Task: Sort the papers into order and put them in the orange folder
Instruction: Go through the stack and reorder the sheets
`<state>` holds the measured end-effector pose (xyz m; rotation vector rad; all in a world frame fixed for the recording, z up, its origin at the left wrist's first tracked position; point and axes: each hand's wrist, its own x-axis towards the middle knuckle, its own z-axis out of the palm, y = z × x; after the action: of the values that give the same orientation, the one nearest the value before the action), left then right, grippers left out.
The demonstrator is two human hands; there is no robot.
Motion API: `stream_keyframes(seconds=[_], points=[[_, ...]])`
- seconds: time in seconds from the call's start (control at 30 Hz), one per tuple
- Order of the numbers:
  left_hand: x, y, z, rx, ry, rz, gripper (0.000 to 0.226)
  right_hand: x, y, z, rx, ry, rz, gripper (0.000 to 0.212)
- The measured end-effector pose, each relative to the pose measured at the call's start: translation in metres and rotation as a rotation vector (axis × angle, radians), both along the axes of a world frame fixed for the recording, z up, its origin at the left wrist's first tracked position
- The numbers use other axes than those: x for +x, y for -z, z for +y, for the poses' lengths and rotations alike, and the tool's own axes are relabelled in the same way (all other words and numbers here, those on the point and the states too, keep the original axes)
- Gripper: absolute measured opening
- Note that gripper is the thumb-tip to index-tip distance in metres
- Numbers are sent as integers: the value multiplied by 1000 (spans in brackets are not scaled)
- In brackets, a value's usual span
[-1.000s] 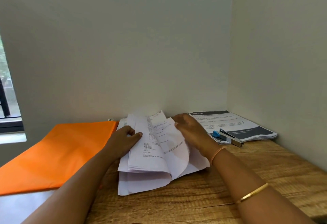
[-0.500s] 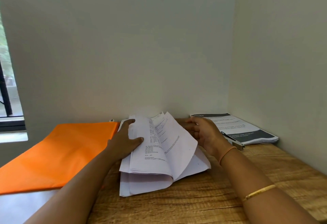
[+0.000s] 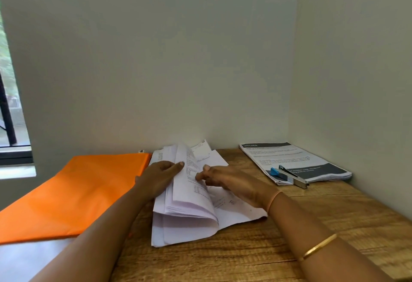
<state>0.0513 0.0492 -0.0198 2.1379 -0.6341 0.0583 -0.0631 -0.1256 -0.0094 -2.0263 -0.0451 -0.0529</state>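
The orange folder (image 3: 73,194) lies flat and smooth at the left, beside the window (image 3: 11,125), its edge just beside the papers (image 3: 185,226). The left hand (image 3: 156,177) holds a turned-back bundle of sheets, thumb pressed across the print. The right hand (image 3: 231,181), raised at the far edge 0.5 s ago, now lies low on the opened pages, fingertips at the bundle; whether it pinches a sheet I cannot tell. A stapler (image 3: 289,175) rests on 1 printed stack (image 3: 296,159) on the grained wooden table (image 3: 245,255), in a plain corner.
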Motion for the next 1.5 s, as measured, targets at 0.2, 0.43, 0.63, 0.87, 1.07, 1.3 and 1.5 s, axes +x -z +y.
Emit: stream_keyframes(seconds=[0.2,0.43,0.63,0.87,1.07,1.3,1.5], points=[[3,1,1,72,-15,-71,28,1,0,0,-30,103,-94,40],[8,3,1,75,-48,-91,26,11,1,-29,-310,617,-158,13],[11,7,4,17,-76,-94,41,13,2,-32,-195,677,-207,17],[9,6,3,81,0,-156,8,9,-3,-28,-227,594,-233,13],[9,6,2,70,1,-164,6,11,-2,-30,-162,588,-213,13],[8,4,1,77,9,-163,9,11,-1,-33,-271,487,-116,10],[10,5,2,93,7,-146,5,3,-9,-22,16,328,-263,15]])
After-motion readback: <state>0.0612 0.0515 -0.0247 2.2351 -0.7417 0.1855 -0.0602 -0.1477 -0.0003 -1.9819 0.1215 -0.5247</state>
